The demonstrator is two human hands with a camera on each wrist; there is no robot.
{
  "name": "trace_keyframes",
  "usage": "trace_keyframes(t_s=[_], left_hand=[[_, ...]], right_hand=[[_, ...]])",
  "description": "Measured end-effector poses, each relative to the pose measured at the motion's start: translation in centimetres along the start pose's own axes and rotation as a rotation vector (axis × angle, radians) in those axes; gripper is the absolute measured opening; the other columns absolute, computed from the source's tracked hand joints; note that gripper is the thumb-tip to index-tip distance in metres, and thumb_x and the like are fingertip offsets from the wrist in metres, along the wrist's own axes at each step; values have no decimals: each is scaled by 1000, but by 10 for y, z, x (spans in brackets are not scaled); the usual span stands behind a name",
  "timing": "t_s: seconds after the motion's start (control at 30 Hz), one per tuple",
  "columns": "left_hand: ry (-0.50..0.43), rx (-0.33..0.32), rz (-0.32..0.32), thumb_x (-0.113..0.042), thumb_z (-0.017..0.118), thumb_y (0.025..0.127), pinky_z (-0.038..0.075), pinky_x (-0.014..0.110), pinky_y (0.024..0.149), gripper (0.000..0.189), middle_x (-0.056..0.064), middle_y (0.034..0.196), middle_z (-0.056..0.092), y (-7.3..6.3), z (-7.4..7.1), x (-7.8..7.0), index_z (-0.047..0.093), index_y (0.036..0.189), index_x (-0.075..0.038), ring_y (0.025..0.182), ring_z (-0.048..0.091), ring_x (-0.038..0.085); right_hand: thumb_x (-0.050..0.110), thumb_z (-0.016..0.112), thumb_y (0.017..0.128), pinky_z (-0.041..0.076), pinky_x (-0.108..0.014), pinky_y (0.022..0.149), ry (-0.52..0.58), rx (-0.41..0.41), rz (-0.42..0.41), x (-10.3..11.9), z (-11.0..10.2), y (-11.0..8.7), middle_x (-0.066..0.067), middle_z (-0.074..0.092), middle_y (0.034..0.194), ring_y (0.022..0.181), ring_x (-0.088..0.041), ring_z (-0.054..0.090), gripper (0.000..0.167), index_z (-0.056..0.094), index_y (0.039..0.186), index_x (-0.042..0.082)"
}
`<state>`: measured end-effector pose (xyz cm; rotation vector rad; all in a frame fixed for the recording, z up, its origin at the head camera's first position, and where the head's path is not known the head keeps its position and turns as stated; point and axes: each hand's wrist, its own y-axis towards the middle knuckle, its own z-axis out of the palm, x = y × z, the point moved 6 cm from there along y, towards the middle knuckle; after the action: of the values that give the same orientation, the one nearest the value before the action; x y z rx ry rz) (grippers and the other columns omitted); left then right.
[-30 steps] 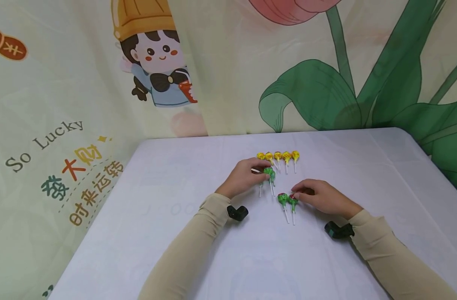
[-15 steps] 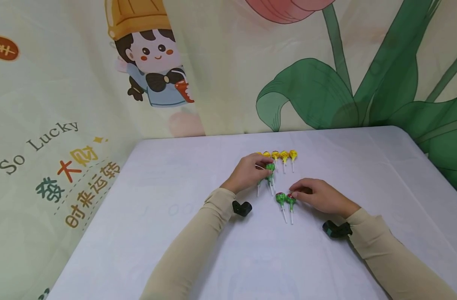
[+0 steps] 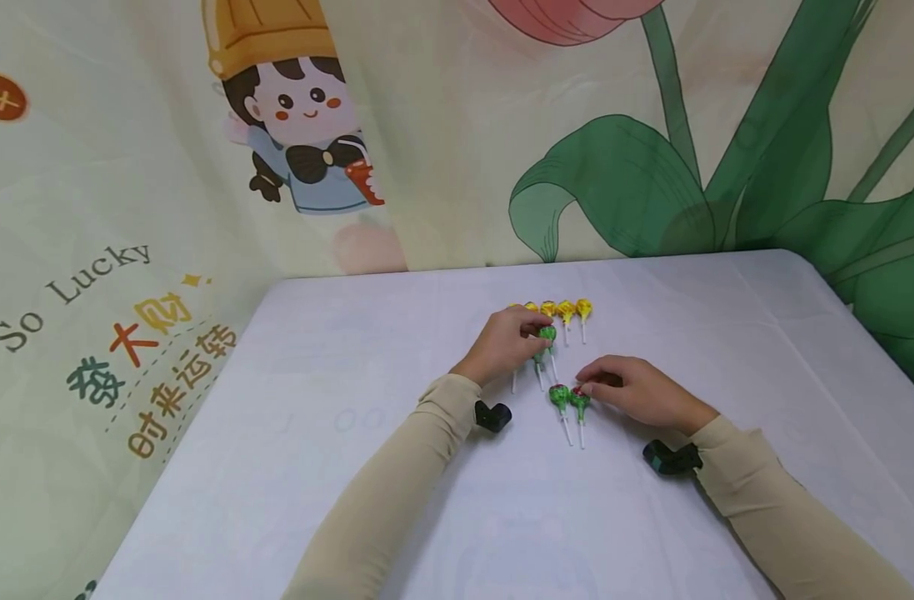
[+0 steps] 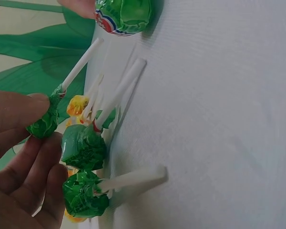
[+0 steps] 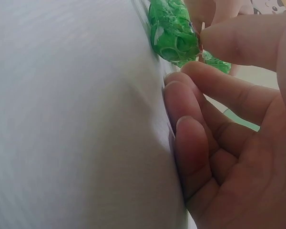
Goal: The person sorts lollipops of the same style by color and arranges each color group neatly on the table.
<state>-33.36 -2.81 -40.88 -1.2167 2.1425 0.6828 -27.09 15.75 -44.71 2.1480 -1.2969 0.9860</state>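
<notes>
My left hand (image 3: 505, 342) pinches a green-wrapped lollipop (image 4: 46, 119) by its head between thumb and fingers, its white stick slanting toward me. Beside and below that hand, two more green lollipops, one nearer (image 4: 86, 194) and one behind it (image 4: 83, 148), lie on the table with sticks toward me. My right hand (image 3: 640, 390) has thumb and forefinger at the head of a green lollipop with a red patch (image 3: 580, 400), pinching it at the table; its other fingers are curled. A similar green lollipop (image 3: 559, 396) lies just left of that one.
Behind the left hand runs a row of several yellow lollipops (image 3: 566, 310), partly hidden by the fingers. A white cloth (image 3: 397, 467) covers the table, and a printed backdrop (image 3: 457, 167) hangs at its far edge. Each wrist wears a black camera (image 3: 671, 458).
My left hand has moved a little to the right with its green lollipop, so that lollipop now sits apart from the green ones beside it. The right hand stays at its lollipop.
</notes>
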Motion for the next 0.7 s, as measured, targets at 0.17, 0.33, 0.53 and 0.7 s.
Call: trace_keyframes(t_s=[0.17,0.33,0.53,0.7], left_hand=[[-4,-4,8,-14,74,91,51,24,83,36,3,111,65,2,2,1,70,125,-5,100,65,13],[-20,2,10,-13,75,90,51,24,81,34,2,111,67,5,4,3,71,123,-5,98,65,12],[-43,16,11,-12,75,91,51,24,84,33,2,112,68,6,6,4,71,123,-4,99,65,13],[-52,32,-2,-13,74,91,51,25,85,32,0,113,68,6,8,8,71,123,-6,99,63,12]], right_hand=[[27,65,99,50,-38,88,5,0,-9,1,0,1,3,68,110,98,-17,60,24,71,118,13],[26,65,99,50,-39,89,1,-3,-7,0,1,1,4,68,110,98,-17,60,24,71,118,13],[27,64,99,49,-40,89,7,-3,-3,0,0,0,3,68,111,99,-17,60,24,70,118,13],[29,64,99,49,-40,89,16,0,12,-2,0,1,3,67,112,99,-17,59,25,70,118,14]])
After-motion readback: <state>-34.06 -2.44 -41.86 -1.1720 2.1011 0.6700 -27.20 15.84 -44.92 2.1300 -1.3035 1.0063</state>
